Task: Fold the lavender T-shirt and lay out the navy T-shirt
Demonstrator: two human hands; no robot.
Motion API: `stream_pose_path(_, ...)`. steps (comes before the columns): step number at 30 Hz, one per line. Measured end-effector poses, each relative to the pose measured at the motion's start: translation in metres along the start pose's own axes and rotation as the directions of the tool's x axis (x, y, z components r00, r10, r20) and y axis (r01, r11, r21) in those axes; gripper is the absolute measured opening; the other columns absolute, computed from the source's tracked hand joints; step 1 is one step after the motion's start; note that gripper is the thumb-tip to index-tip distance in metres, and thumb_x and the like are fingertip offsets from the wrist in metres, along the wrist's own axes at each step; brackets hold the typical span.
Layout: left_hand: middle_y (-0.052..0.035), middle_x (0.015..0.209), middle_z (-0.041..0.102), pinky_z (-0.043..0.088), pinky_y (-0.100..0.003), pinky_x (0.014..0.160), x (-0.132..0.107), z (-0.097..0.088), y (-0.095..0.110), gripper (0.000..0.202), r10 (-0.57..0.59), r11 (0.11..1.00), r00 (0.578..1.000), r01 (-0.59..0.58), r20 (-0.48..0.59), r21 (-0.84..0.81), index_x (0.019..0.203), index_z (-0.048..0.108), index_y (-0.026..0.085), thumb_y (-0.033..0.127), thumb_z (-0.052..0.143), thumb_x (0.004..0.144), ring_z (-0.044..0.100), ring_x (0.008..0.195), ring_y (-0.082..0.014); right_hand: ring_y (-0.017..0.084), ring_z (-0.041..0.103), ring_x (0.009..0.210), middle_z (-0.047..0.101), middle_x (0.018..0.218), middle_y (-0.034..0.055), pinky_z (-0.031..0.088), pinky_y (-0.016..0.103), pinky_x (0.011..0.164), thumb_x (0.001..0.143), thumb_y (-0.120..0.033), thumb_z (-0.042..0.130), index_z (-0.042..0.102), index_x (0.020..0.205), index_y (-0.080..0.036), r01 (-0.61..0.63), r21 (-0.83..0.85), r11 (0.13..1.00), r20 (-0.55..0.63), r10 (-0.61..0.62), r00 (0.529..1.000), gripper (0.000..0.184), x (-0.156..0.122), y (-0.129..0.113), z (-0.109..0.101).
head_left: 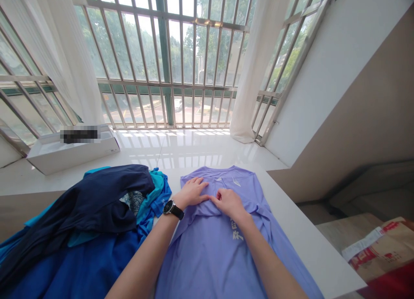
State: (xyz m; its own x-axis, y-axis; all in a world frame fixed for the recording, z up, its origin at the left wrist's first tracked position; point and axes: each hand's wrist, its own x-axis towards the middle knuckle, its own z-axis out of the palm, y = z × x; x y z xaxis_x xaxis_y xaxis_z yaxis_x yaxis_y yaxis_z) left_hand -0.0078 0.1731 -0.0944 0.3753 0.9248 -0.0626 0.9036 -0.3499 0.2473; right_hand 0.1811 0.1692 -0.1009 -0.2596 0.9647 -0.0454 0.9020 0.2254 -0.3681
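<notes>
A purple long-sleeved shirt [207,256] lies spread on the white ledge, its neckline toward the window and pale print on its chest. Fabric is bunched into a fold across the upper part. My left hand [193,191], with a black-strapped watch [173,209] at the wrist, rests on the shirt with fingers stretched out. Close beside it, my right hand [229,203] has its fingers curled in a pinch on the shirt's cloth; the fingertips are partly hidden. The index fingers of both hands nearly meet over the fold.
A pile of dark navy and blue clothes [106,204] lies left of the shirt. Behind it stands a white open box [74,154] with a blurred-out item. White curtains [258,66] hang before the barred window. A printed paper bag [388,243] sits lower right, beyond the ledge [300,234].
</notes>
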Motion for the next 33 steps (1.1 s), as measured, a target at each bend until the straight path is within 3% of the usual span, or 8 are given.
stream_pose_path(6, -0.0128, 0.152, 0.04, 0.032, -0.048, 0.114, -0.001, -0.002, 0.0, 0.056, -0.009, 1.0, 1.0, 0.01, -0.012, 0.014, 0.142, 0.046, 0.024, 0.046, 0.056, 0.091, 0.036, 0.141, -0.0325, 0.016, 0.065, 0.076, 0.073, 0.079, 0.0028, 0.034, 0.024, 0.06, 0.087, -0.041, 0.057, 0.067, 0.078, -0.021, 0.014, 0.034, 0.999, -0.014, -0.013, 1.0, 0.024, 0.0, -0.002, 0.001)
stream_pose_path(13, -0.0142, 0.149, 0.044, 0.034, -0.048, 0.111, -0.002, -0.002, -0.011, 0.052, -0.081, 0.995, 0.993, 0.086, -0.089, 0.056, 0.139, 0.049, 0.021, 0.044, 0.055, 0.092, 0.041, 0.136, -0.0321, 0.017, 0.066, 0.078, 0.074, 0.081, 0.003, 0.035, 0.025, 0.062, 0.088, -0.041, 0.054, 0.067, 0.077, -0.022, -0.008, -0.01, 1.0, -0.015, 0.007, 1.0, 0.025, 0.0, -0.002, -0.002)
stream_pose_path(20, -0.0112, 0.127, 0.062, 0.033, -0.05, 0.106, -0.002, -0.001, -0.032, 0.037, -0.24, 0.959, 0.936, 0.27, -0.259, 0.084, 0.127, 0.058, 0.022, 0.037, 0.053, 0.093, 0.052, 0.122, -0.0309, 0.018, 0.066, 0.079, 0.074, 0.083, 0.0042, 0.035, 0.025, 0.061, 0.088, -0.041, 0.055, 0.068, 0.079, -0.022, -0.017, -0.053, 0.998, 0.006, 0.017, 1.0, 0.024, -0.001, 0.0, -0.003)
stream_pose_path(28, -0.0097, 0.11, 0.069, 0.041, -0.041, 0.095, -0.004, -0.007, -0.042, 0.024, -0.303, 0.939, 0.902, 0.337, -0.307, 0.063, 0.11, 0.066, 0.022, 0.022, 0.05, 0.092, 0.058, 0.11, -0.0281, 0.018, 0.066, 0.081, 0.073, 0.085, 0.0038, 0.037, 0.025, 0.064, 0.089, -0.041, 0.054, 0.069, 0.082, -0.023, -0.027, -0.059, 0.998, 0.033, 0.029, 0.999, 0.024, -0.001, -0.002, -0.006)
stream_pose_path(33, -0.01, 0.107, 0.068, 0.042, -0.039, 0.093, -0.005, -0.008, -0.042, 0.024, -0.316, 0.935, 0.886, 0.352, -0.339, 0.047, 0.106, 0.068, 0.021, 0.021, 0.047, 0.094, 0.059, 0.108, -0.0275, 0.018, 0.066, 0.081, 0.073, 0.084, 0.0042, 0.036, 0.025, 0.063, 0.09, -0.041, 0.053, 0.068, 0.082, -0.022, -0.031, -0.051, 0.998, 0.014, 0.032, 0.999, 0.026, -0.001, -0.002, -0.006)
